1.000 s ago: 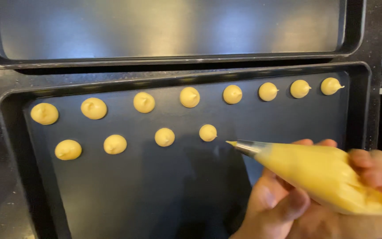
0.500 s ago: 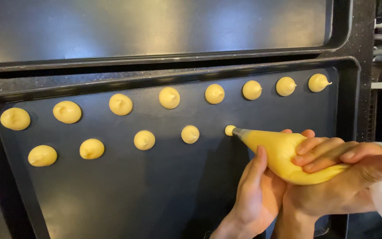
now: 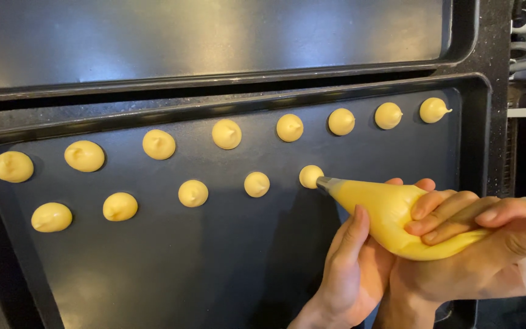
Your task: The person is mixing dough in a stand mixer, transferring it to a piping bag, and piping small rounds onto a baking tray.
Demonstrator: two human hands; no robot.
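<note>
Both hands wrap the piping bag (image 3: 397,213): right hand (image 3: 482,244) squeezing its fat end, left hand (image 3: 351,268) cupping beneath. Its nozzle (image 3: 325,183) points up-left, touching the newest dough mound (image 3: 310,176) on the dark tray (image 3: 214,262).

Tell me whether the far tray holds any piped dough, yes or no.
No: the far tray lies bare, while every yellow mound sits on the near tray.

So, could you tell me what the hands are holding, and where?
The right hand squeezes the piping bag at its wide rear; the left hand supports it underneath.
</note>
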